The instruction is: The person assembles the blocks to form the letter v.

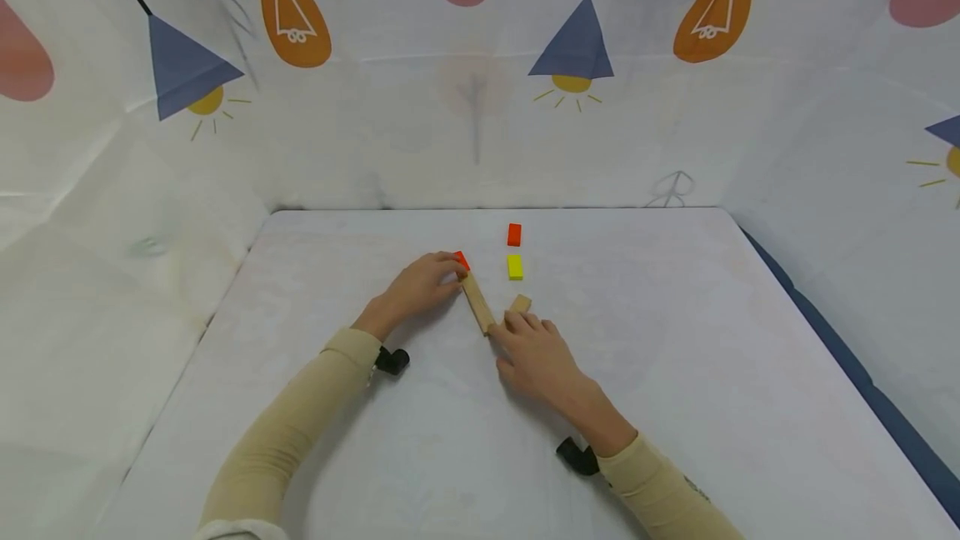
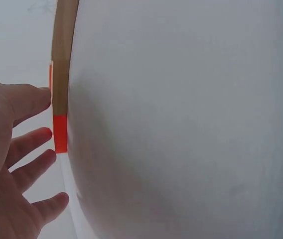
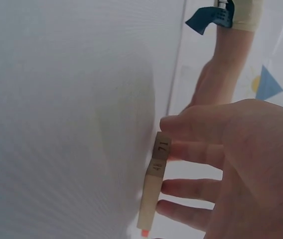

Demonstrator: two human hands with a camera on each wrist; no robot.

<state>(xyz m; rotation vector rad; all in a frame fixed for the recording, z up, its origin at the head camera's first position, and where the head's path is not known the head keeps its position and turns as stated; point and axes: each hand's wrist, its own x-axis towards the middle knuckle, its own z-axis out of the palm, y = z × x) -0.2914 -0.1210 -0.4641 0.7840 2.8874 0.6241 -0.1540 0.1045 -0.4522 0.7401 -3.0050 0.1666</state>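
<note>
A narrow wooden block (image 1: 477, 305) lies slanted on the white table, a red block (image 1: 461, 258) at its far end. Over that end reaches my left hand (image 1: 423, 286); in the left wrist view its spread fingertips are right at the red end (image 2: 60, 134) and the wood beside it. My right hand (image 1: 536, 357) has its extended fingers at the near end of the slanted block and over a second wooden block (image 1: 522, 303), which they partly hide. In the right wrist view, the fingers lie along two wooden ends, printed 71 (image 3: 162, 145) and 48 (image 3: 156, 167).
Beyond the right hand, a yellow block (image 1: 515, 267) and another red block (image 1: 514, 235) lie in line toward the table's back edge. A white sheet (image 1: 480, 123) printed with lamps and bulbs hangs behind the table (image 1: 637, 315).
</note>
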